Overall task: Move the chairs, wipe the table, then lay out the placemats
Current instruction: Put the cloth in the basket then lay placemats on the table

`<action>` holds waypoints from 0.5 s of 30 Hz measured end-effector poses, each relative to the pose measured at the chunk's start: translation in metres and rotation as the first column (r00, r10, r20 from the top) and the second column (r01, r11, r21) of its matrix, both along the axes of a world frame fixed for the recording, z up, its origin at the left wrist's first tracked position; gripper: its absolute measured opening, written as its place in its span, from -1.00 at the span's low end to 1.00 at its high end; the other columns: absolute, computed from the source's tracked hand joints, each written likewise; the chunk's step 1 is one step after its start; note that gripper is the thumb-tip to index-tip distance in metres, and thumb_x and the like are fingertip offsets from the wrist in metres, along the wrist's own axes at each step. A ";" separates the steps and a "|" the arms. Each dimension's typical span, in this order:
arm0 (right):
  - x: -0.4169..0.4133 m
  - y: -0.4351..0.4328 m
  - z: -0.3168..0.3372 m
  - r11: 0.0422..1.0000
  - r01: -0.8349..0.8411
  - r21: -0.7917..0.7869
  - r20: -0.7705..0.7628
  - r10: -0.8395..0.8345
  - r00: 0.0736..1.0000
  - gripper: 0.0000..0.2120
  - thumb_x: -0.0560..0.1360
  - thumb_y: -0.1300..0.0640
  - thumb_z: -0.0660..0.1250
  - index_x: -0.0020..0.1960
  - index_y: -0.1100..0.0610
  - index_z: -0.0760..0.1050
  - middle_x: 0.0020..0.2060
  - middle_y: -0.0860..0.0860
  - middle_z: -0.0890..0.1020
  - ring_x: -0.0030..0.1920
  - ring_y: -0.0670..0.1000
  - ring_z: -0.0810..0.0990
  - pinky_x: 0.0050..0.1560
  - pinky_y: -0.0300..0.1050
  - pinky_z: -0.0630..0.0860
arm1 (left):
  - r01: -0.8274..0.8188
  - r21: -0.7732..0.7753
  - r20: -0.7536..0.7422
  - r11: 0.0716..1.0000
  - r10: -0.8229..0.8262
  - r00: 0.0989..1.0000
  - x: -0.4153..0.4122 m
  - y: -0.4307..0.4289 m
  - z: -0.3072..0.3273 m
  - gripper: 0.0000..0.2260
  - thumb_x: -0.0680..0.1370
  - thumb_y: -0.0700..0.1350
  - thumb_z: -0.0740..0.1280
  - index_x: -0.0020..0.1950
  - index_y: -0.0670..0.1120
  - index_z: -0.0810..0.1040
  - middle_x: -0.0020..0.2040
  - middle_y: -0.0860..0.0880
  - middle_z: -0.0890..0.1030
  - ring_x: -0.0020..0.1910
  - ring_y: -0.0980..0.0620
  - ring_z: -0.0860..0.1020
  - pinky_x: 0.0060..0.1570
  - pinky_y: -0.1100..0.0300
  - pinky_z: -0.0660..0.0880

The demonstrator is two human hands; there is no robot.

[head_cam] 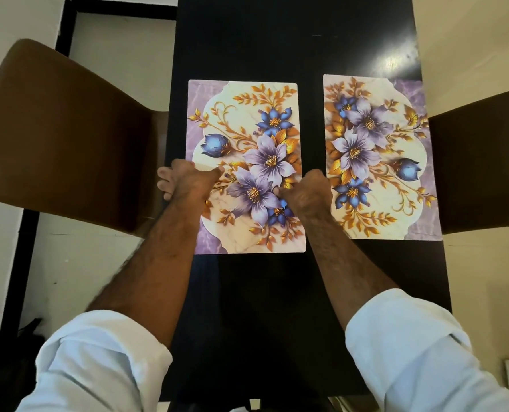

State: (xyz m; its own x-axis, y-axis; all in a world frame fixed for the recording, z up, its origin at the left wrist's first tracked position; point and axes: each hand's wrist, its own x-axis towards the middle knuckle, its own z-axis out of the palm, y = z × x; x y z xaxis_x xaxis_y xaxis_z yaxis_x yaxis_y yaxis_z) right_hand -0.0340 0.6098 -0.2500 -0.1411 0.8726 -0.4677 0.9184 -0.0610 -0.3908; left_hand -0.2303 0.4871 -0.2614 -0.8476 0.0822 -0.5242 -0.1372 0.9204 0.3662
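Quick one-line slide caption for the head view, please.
Both hands, left hand and right hand, grip the left placemat beside the right placemat on a dark table.

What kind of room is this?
Probably a dining room at home. A dark table holds two flowery placemats, with a brown chair pulled up on each side, the other at.

Bright even light, glare on dark table [396, 62], perhaps slight edge warping

Black table [277, 49]; two placemats [244, 162] [378, 156] with purple and blue flowers, gold leaves, cream marbled centres, lilac corners. Brown chairs [63, 135] [482, 168]. Pale blue sleeves [98, 361].
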 end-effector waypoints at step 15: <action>-0.040 -0.023 0.008 0.995 -0.098 -0.020 0.060 0.099 0.993 -0.23 0.37 -0.27 0.69 0.37 0.12 0.49 0.23 0.10 0.59 0.17 0.14 0.67 0.10 0.14 0.70 | 0.016 0.143 -0.146 0.990 0.006 0.989 -0.037 -0.049 0.010 -0.56 0.59 0.07 0.59 0.38 -0.09 0.61 0.34 -0.12 0.67 0.23 -0.09 0.69 0.09 0.00 0.69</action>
State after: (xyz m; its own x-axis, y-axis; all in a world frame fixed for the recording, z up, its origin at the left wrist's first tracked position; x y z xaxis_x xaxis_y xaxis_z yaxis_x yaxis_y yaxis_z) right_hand -0.0742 0.5868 -0.2423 -0.1972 0.8474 -0.4929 0.9423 0.0251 -0.3338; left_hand -0.2668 0.4377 -0.2510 -0.9135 0.1518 -0.3776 -0.0682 0.8576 0.5098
